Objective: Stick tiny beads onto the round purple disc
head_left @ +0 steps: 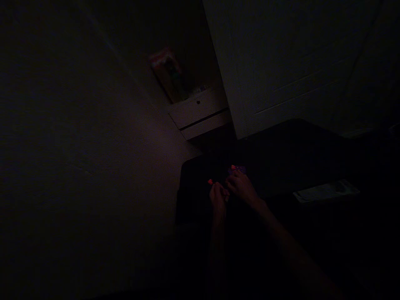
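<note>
The scene is very dark. My left hand point(218, 197) and my right hand point(240, 185) meet over a black surface point(281, 158), fingers curled close together. A small orange-red piece point(210, 182) shows at my left fingertips. A small purple object with an orange spot point(237, 169) lies at my right fingertips. The dimness hides what each hand grips, if anything.
A pale wall point(78, 146) fills the left side. A white drawer unit point(200, 112) stands at the back with a colourful packet point(165, 66) above it. A white door or panel point(281, 58) rises at the right. A flat light sheet point(326, 191) lies at the right.
</note>
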`<state>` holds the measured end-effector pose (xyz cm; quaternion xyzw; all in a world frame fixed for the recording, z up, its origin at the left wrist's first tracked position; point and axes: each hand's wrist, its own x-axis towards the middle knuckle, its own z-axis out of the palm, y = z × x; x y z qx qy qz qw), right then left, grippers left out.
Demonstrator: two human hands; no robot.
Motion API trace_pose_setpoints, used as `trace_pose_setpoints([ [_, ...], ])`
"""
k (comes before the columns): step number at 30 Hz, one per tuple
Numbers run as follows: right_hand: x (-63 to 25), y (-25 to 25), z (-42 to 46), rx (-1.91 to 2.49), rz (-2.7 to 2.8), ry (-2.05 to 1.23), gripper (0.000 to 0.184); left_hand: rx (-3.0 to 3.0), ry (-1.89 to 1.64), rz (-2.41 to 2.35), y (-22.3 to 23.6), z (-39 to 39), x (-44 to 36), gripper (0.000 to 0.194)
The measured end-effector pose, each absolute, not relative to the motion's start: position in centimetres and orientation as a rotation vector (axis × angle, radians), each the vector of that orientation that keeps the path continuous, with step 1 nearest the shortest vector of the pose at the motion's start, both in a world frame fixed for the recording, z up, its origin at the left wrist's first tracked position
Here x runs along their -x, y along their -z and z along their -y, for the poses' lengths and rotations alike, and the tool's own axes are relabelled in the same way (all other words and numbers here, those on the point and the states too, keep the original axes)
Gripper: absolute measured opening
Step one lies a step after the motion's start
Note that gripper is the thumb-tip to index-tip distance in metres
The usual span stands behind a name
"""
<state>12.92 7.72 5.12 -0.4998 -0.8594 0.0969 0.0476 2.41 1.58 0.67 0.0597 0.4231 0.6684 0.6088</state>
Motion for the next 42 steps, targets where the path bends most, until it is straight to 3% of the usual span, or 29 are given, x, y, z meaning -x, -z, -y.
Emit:
trace_pose_setpoints([
  [14,-11.1,-6.0,-8.3,1.578,2.825,-0.127,0.017,-0.227,-1.543,-0.983,-0.5,-1.4,-2.5,0.055],
  [23,-11.9,-4.3,-7.9,1.460,2.701,0.052,0.031,-0.170,-1.525,-0.997,-0.6,-1.4,-2.3,0.059],
  [33,-13.8,-4.2,-8.4,1.384,2.628,-0.254,0.027,0.018,-1.636,-0.974,-1.1,-1.6,-2.2,0.052],
  [42,-14.1,-6.3,-8.3,1.353,2.657,-0.585,0.018,0.514,-1.788,-0.859,-1.2,-1.7,-0.9,0.029],
])
